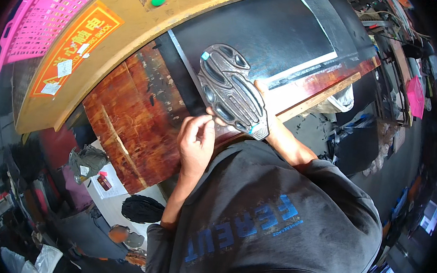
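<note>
A dark grey, sole-shaped piece, glossy, with raised ridges, long oval hollows and small teal spots, is held up tilted above the near edge of the table. My right hand grips it from behind and along its right edge; most of that hand is hidden by the piece. At the lower left edge of the piece my left hand is closed in a pinch, thumb against forefinger. Whatever lies between those fingertips is too small to make out.
Beyond the piece, a black sheet with pale edge strips covers part of the worn reddish-brown wooden table. A yellow machine beam with a green button arches across. A pink basket stands far left; a black bundle lies lower left.
</note>
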Demonstrator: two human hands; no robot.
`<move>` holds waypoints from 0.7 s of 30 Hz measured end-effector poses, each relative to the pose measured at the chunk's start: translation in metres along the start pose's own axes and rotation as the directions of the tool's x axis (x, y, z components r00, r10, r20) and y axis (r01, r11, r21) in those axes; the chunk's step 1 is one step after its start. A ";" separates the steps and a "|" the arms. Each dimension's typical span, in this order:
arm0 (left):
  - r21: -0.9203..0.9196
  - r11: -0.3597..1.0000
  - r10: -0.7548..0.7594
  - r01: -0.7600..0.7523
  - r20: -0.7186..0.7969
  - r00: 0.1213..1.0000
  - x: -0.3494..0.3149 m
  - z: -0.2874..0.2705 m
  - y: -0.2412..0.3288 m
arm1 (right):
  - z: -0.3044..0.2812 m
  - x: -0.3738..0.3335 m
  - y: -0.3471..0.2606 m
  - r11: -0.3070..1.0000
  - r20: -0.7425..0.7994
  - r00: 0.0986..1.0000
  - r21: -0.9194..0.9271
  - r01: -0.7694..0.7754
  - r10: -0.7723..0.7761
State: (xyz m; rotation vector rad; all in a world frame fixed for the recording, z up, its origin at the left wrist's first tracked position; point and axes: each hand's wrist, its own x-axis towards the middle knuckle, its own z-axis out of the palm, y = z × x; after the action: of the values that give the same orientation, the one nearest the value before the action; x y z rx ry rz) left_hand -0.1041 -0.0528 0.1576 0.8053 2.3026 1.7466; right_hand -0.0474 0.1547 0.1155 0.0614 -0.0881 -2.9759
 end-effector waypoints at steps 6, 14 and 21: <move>-0.361 0.829 -0.471 0.427 -0.037 0.881 0.021 -0.003 -0.013 | 0.008 -0.004 0.006 1.000 -0.050 0.999 0.022 0.007 -0.006; -0.624 0.612 -0.469 0.486 0.208 0.858 0.040 -0.013 -0.014 | 0.022 -0.003 0.015 0.998 0.014 0.998 0.008 -0.066 0.066; -0.563 0.644 -0.504 0.518 0.197 0.841 0.037 -0.020 -0.021 | 0.024 -0.006 0.021 0.990 -0.005 0.992 0.057 -0.126 0.126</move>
State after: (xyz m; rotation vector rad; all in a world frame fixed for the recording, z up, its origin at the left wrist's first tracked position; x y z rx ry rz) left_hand -0.1508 -0.0550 0.1517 0.0294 1.5413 1.9548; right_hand -0.0396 0.1363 0.1413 0.0722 -0.1690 -2.8468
